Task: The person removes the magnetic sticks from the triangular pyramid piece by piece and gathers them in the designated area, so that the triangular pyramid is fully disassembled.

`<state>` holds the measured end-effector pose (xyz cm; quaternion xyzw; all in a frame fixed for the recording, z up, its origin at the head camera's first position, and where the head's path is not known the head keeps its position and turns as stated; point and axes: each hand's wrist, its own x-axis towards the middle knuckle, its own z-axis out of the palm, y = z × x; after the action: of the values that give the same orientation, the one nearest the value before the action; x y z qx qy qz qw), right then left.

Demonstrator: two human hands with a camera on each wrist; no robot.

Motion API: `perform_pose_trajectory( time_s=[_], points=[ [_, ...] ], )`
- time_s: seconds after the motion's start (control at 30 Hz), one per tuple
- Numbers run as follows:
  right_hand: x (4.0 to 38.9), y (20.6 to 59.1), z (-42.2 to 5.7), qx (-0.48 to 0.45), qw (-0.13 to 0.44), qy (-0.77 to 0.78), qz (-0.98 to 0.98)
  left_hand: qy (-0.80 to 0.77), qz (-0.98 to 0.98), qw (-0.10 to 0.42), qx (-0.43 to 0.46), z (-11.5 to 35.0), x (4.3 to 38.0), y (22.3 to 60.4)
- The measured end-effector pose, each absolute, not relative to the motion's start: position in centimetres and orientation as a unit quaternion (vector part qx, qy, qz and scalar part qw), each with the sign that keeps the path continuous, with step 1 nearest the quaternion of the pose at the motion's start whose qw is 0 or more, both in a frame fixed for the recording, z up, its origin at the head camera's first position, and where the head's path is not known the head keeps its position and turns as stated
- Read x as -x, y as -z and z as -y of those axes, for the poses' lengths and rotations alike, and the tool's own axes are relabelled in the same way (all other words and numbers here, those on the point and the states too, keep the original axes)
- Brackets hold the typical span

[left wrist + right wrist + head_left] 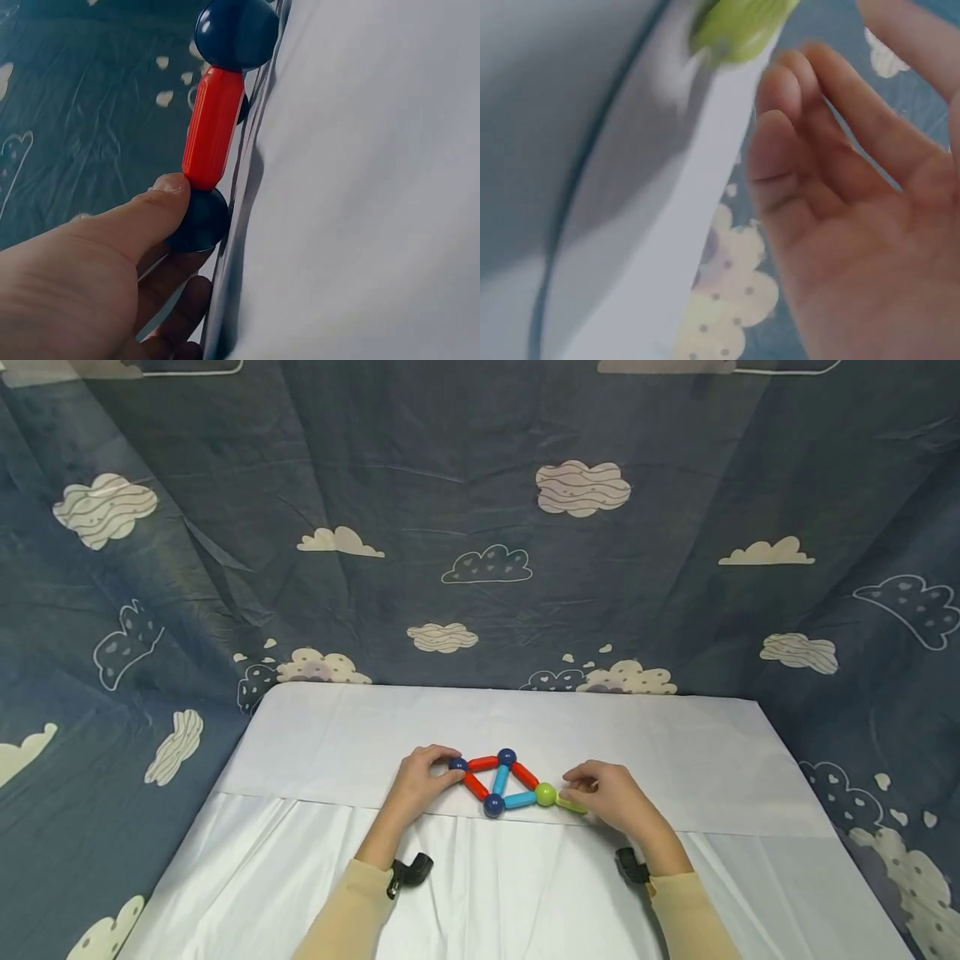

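A magnetic ball-and-stick figure lies on the white-covered table, made of red sticks [525, 775], light blue sticks [520, 800] and dark blue balls [493, 805]. At its left corner my left hand [426, 778] pinches a dark blue ball [199, 221] between thumb and fingers. A red stick [214, 127] runs from that ball to another dark blue ball [237, 34]. On the right side a green ball [546, 794] carries a light green stick [572, 806]. My right hand [609, 793] is beside this stick, its fingers loosely bent and apart from it in the right wrist view.
White cloth [345, 727] covers the table, with a seam across it and folds toward the front. Behind and at both sides hangs a dark blue curtain [420, 460] with cloud prints. Dark wrist cameras [409, 872] sit on both wrists.
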<state>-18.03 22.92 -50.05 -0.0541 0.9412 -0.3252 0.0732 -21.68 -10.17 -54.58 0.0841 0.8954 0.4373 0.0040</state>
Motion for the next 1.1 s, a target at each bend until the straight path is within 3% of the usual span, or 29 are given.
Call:
perform_pose_trajectory(
  time_s=[0.2,0.47,0.63,0.93,1.1],
  points=[
    [18.2,49.4,-21.1,0.071,0.008,0.387,-0.919,-0.435,-0.894,0.005,-0.11,9.1,21.3,54.6],
    [19.9,50.7,-17.8,0.053,0.045,0.44,-0.895,-0.429,-0.896,0.005,-0.114,8.2,20.9,54.8],
    [20.9,51.6,-16.4,0.067,0.058,0.418,-0.904,-0.443,-0.886,0.033,-0.13,8.1,20.8,54.8],
    [21.4,51.9,-15.4,0.116,0.083,0.35,-0.926,-0.471,-0.845,0.071,-0.244,8.3,20.7,55.0],
    [21.4,52.1,-15.4,0.138,0.089,0.328,-0.93,-0.469,-0.838,0.087,-0.264,8.3,20.6,55.0]
  ],
)
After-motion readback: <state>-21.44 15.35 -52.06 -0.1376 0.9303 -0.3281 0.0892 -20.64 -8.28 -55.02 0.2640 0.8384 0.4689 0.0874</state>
